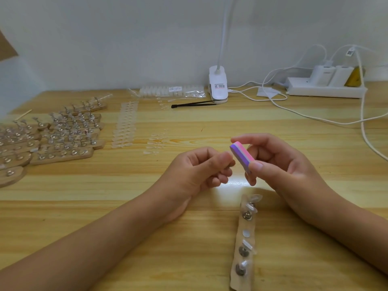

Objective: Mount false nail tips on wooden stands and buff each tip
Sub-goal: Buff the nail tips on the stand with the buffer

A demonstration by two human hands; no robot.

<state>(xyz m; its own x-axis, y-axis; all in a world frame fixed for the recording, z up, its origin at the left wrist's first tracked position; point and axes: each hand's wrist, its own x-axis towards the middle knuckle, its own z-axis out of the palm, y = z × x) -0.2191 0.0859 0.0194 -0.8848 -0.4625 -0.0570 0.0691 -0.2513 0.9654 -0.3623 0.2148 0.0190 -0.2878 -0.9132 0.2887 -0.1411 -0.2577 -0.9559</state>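
Note:
My right hand [279, 162] grips a pink and purple buffer block [241, 157] between thumb and fingers, a little above the table. My left hand [201, 171] is just left of the block with its fingers curled, fingertips close to the block's end; whatever it pinches is hidden by the fingers. Below my right hand lies a wooden stand [243, 242] with several metal holders, some bearing clear nail tips. Loose clear nail tips [155, 143] lie on the table beyond my left hand.
Many wooden stands with mounted tips [63, 135] crowd the left side. Strips of nail tips [126, 124], a bag of tips [172, 91], black tweezers [193, 104], a clip lamp [218, 85], a power strip [325, 89] and white cables [315, 116] lie further back.

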